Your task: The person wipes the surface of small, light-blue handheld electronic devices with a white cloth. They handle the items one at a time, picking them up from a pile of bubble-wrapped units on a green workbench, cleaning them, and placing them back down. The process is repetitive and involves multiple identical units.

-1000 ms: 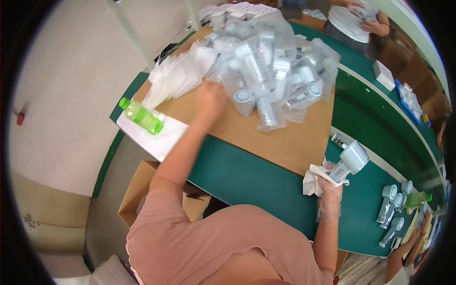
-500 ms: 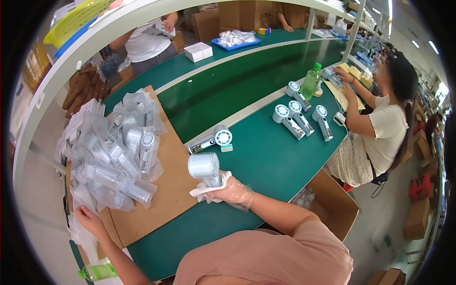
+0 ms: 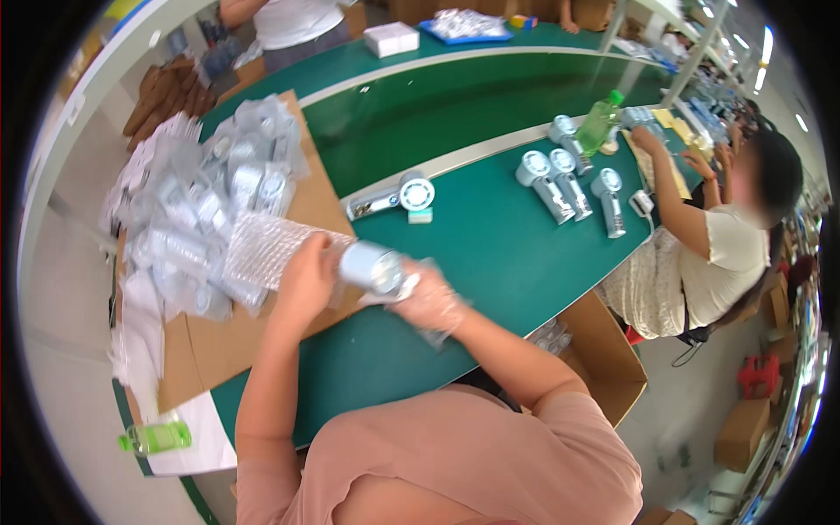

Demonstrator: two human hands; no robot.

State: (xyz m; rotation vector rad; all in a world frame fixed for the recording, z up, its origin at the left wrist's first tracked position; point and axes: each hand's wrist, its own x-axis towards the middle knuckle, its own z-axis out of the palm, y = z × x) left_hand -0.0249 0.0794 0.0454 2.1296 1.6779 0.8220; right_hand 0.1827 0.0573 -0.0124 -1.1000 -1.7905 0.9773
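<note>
My right hand, in a clear plastic glove, grips a pale blue handheld fan with a white cloth bunched about its lower part. Close by, my left hand is bare and closed on a clear bubble wrap bag. The bag's near end meets the fan's round head; motion blur hides whether the head is inside it. Behind the bag lies a heap of bagged handheld fans on a cardboard sheet. Another handheld fan rests on the green table beyond my hands.
Several handheld fans lie to the right, near a green bottle and a seated co-worker. An open cardboard box stands below the table edge. At lower left lie white sheets and another green bottle.
My left hand has come from the white sheets at lower left to the fan, now with a bubble wrap bag. My right hand has tilted the fan toward it. The view has shifted.
</note>
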